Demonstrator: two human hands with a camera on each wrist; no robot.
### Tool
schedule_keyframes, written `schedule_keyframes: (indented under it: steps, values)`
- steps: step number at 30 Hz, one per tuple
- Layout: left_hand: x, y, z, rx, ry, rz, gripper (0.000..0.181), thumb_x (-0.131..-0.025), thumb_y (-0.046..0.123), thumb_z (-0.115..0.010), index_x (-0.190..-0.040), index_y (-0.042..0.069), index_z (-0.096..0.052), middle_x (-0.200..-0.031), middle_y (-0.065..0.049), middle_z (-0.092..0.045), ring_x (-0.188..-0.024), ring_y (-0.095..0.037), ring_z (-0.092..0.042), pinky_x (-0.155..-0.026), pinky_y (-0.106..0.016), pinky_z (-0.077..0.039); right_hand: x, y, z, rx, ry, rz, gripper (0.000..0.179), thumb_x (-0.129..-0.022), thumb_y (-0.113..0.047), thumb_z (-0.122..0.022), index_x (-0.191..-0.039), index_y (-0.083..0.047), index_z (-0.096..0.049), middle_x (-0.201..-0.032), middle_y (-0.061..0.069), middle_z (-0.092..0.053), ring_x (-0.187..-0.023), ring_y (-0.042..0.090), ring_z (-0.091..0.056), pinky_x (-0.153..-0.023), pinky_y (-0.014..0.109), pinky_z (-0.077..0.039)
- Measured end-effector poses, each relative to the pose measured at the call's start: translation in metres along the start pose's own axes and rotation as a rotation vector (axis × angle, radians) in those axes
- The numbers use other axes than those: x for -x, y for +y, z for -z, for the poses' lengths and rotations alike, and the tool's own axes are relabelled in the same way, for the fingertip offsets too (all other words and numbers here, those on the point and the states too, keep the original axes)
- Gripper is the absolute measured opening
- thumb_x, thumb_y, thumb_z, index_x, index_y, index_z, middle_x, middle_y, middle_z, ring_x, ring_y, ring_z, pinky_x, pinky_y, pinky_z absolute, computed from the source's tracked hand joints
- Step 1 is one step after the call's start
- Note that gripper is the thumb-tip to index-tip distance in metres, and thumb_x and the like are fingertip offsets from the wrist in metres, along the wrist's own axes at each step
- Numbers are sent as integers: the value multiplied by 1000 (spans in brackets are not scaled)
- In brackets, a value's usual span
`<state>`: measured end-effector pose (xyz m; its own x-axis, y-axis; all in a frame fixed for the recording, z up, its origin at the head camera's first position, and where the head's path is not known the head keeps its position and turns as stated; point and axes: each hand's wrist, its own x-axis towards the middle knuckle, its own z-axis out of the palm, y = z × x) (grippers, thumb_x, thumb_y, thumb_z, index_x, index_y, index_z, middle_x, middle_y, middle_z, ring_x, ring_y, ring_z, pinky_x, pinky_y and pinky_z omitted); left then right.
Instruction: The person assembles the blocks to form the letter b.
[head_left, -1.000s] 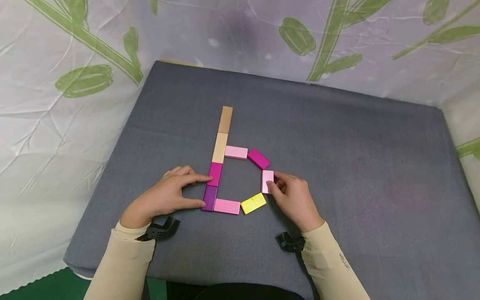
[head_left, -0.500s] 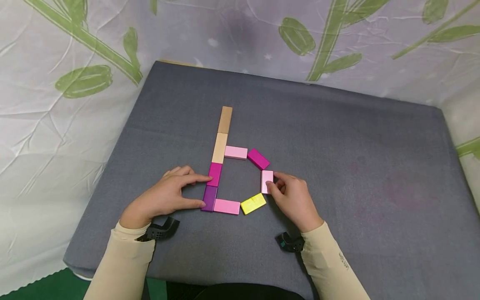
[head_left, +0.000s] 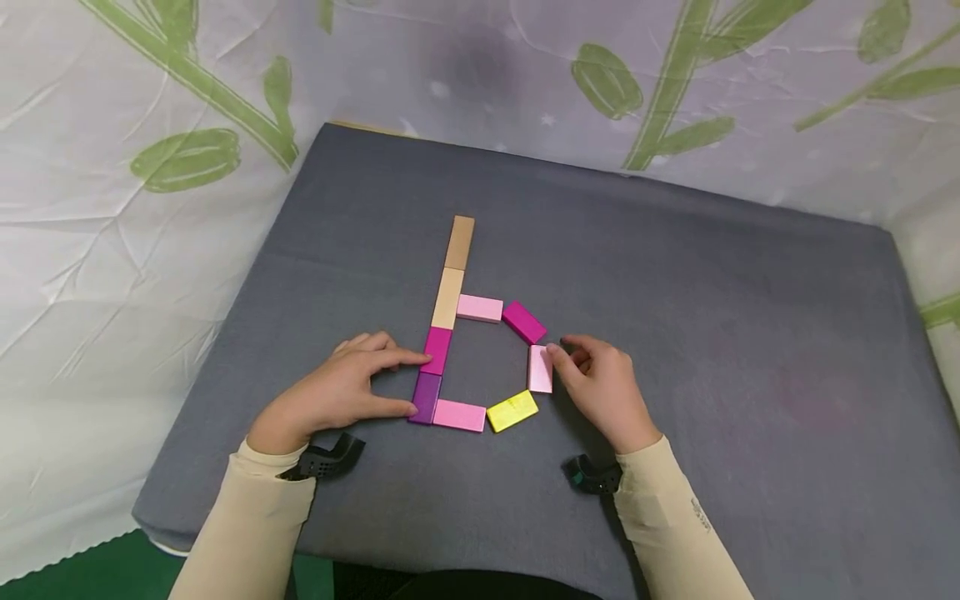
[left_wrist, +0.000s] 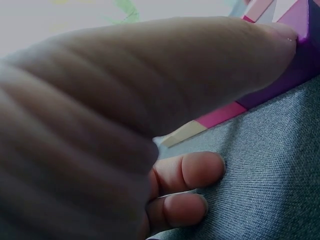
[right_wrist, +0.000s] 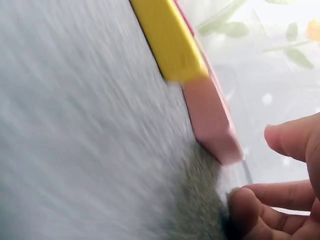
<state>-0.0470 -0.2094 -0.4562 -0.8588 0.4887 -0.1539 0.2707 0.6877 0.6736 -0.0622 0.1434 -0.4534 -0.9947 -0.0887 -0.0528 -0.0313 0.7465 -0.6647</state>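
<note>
Flat wooden blocks form a "b" outline on the dark grey table. Its straight side has a tan block [head_left: 460,242], a beige block [head_left: 447,297], a magenta block [head_left: 438,343] and a purple block [head_left: 425,396]. My left hand [head_left: 341,385] touches the magenta block with its index fingertip and the purple one with its thumb. At the curve's right side lies a light pink block [head_left: 540,371]; my right hand [head_left: 600,383] hovers beside it, thumb and fingers apart from it in the right wrist view. A yellow block [right_wrist: 172,42] adjoins its near end.
A bottom pink block [head_left: 460,416], a top pink block [head_left: 480,308] and a tilted magenta block [head_left: 524,322] complete the loop's outline. The grey cloth-covered table [head_left: 750,358] extends widely to the right. Hanging leaf-print sheets [head_left: 480,75] border its back and sides.
My right hand has let go of the light pink block and drawn slightly away to the right. My left hand keeps its place on the blocks. The head view has shifted a little.
</note>
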Motion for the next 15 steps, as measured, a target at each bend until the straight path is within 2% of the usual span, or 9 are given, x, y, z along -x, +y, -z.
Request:
schedule_keyframes:
  steps: [6,9,15]
  values:
    - [0,2,1,-4,-1,8,62,-81,34,-92,-138,24,-71,-102,7,-58,-94,-14,-47,-88,-43,-36,-32,7,5,-22,-35,34,41,-104,-35,-66,-127,-2,-73,-88,11,-66,-72,22,-57,-63,36,-46]
    - [0,3,1,-11,-5,11,62,-80,34,-92,-137,24,-72,-102,6,-58,-96,-14,-48,-89,-44,-37,-47,4,8,-22,-104,34,42,-103,-36,-67,-130,-4,-72,-90,9,-68,-73,22,-57,-63,36,-47]
    - [0,4,1,-17,2,13,63,-79,35,-93,-137,24,-72,-102,6,-58,-96,-14,-48,-90,-44,-37,-67,-14,13,4,-246,3,41,-101,-37,-70,-131,-9,-73,-102,9,-73,-86,24,-62,-72,36,-50]
